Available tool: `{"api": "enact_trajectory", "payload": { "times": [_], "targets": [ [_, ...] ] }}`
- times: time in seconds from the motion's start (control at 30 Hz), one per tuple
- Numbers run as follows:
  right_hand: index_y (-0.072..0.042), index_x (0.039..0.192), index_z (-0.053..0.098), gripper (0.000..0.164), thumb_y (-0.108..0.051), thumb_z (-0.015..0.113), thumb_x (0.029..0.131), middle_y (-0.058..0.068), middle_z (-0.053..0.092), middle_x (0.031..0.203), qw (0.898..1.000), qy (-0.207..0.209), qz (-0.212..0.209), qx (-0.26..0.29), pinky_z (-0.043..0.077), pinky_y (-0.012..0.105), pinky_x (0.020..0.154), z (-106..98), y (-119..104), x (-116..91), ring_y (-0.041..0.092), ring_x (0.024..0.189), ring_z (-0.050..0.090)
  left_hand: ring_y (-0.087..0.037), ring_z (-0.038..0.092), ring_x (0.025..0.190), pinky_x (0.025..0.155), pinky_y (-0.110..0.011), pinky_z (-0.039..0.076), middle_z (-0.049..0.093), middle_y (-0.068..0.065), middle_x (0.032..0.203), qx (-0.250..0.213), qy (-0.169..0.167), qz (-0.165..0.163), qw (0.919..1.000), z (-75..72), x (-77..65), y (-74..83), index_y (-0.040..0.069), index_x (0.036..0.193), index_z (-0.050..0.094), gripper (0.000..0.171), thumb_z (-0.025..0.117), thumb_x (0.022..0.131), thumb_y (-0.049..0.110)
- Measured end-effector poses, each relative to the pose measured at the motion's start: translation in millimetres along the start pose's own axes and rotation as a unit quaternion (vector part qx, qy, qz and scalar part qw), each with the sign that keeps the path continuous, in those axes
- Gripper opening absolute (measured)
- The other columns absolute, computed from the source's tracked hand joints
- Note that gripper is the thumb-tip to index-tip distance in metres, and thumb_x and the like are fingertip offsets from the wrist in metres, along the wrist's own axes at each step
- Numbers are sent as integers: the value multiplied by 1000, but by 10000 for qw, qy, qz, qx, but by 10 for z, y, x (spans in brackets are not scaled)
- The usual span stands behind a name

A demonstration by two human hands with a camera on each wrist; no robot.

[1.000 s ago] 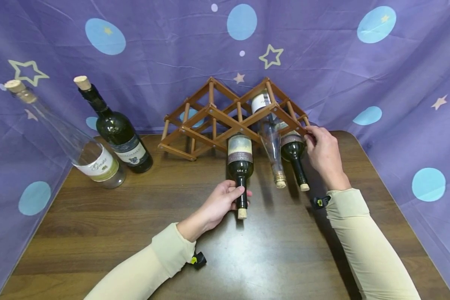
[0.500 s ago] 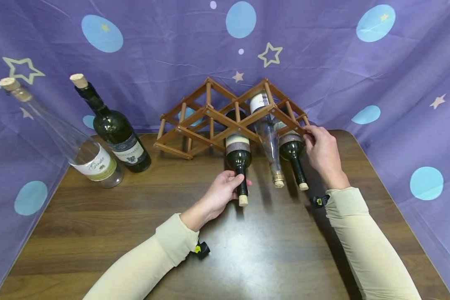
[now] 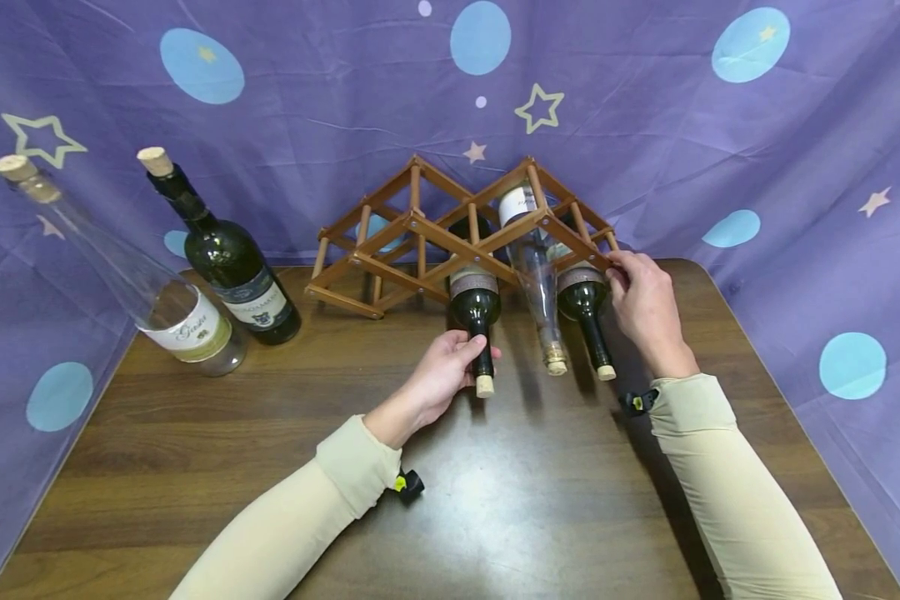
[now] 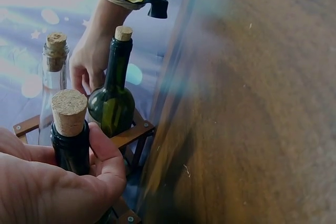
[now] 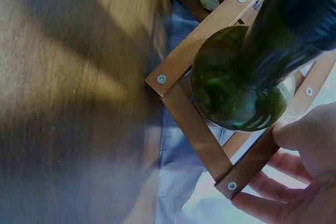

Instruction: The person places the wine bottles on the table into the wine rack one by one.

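Observation:
My left hand (image 3: pixel 450 373) grips the neck of a dark green wine bottle (image 3: pixel 474 308), whose body lies inside a lower opening of the wooden wine rack (image 3: pixel 412 223). The cork (image 4: pixel 69 109) of that bottle points toward me. At the rack's right end, my right hand (image 3: pixel 645 310) pinches a wooden slat between thumb and fingers, as the right wrist view shows. Beside that hand, another green bottle (image 3: pixel 583 300) lies in the rack, neck outward. A clear glass bottle (image 3: pixel 538 279) rests in an upper opening between the two green ones.
To the left stand a tall clear corked bottle (image 3: pixel 195 327) and a dark green corked bottle (image 3: pixel 243 275) on the wooden table (image 3: pixel 270 467). A purple curtain (image 3: pixel 615 75) with stars and dots hangs right behind the rack.
My left hand has pushed the green bottle deeper into the rack, away from me, and its label has mostly slid behind the front slats. My right hand stays on the rack's end.

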State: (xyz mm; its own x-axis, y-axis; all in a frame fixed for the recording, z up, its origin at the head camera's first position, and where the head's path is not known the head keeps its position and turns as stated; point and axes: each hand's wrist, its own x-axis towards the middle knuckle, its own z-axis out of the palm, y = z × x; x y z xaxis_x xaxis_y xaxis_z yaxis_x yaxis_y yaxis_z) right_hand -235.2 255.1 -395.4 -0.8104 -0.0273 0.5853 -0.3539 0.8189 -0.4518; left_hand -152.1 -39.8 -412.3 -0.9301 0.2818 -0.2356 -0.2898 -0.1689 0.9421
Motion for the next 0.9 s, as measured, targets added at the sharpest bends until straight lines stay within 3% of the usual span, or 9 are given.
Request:
{"api": "enact_trajectory", "payload": {
  "times": [0.4, 0.67, 0.9],
  "targets": [
    [0, 115, 70, 23, -1, 64, 93, 19, 67, 107, 10000, -15, 15, -15, 48, 49, 89, 3, 5, -3, 37, 99, 63, -40, 58, 107, 74, -31, 54, 56, -35, 128, -75, -125, -42, 9999, -23, 48, 13, -15, 127, 45, 38, 45, 107, 17],
    [-1, 115, 70, 22, -1, 63, 93, 18, 67, 106, 10000, -3, 19, 34, 48, 49, 88, 10, 3, -8, 37, 97, 63, -15, 64, 85, 73, -31, 54, 56, -33, 130, -4, -177, -212, 9996, -65, 15, 21, -11, 129, 47, 38, 44, 107, 20],
    [-1, 115, 70, 22, -1, 63, 94, 18, 67, 105, 10000, 36, 17, 74, 48, 48, 88, 6, 5, -6, 36, 97, 62, -16, 66, 84, 74, -34, 54, 56, -34, 129, 34, -259, -188, 9995, -96, -38, 35, -9, 129, 49, 37, 46, 107, 20]
  ]
}}
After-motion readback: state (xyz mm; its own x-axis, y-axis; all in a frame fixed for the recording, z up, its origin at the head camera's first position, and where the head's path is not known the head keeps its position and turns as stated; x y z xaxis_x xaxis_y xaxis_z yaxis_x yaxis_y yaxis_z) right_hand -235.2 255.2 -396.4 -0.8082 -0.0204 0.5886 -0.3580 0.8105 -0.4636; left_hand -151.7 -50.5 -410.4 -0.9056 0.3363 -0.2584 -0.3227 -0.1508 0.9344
